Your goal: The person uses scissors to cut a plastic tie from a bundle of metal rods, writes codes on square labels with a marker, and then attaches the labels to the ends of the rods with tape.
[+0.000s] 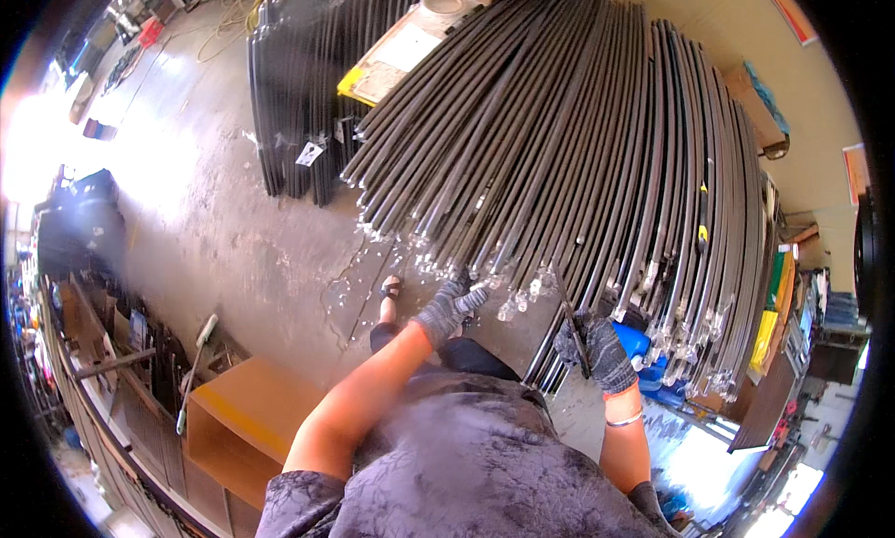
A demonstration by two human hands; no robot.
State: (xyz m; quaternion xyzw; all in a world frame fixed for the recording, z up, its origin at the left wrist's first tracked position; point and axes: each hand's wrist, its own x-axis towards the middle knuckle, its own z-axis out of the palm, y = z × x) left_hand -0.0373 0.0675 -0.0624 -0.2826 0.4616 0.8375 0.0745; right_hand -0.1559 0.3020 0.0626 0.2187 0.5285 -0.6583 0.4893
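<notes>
Long dark rods (559, 128) fan out here, up and to the right of the cardboard box (252, 407), a big sheaf of them, near ends pointing at the worker! Stiff customers by the look of it, probably metal: one alone should be manageable, the whole bunch surely heavy, and those smooth sides may slide or roll against each other. Best grip, I'd say, is just behind the clear end pieces (515, 303), which look light, thin and easily crumpled; with that length, a second support farther along would help. Now to the gloved hands! The left hand (447, 312), nearer the box, is up against the rod ends, fingers partly bent and partly stretched; whether it pinches anything, I can't tell from here. And the right hand (597, 350), farther right of the box, has its fingers wrapped around a slim dark tool (571, 314), tip pointing toward the rods!
</notes>
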